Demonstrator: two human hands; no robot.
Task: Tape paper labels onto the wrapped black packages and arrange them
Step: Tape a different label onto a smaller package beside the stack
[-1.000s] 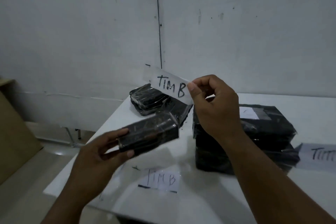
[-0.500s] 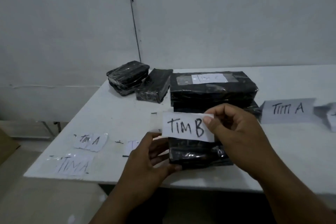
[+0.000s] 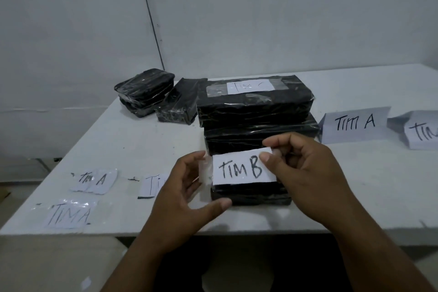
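Head view: "TIM B" label (image 3: 244,168) brought down onto small black package (image 3: 251,194) near table (image 3: 132,140) front edge.

Half a second ago held just above; now laid on top, right hand (image 3: 301,170) pinching its right end, left hand (image 3: 187,187) open, pinching clear tape. Pressing down likely next.

White "TIM B" label (image 3: 241,168) over small black package (image 3: 251,195), near table edge, before stacked labelled packages (image 3: 256,111)
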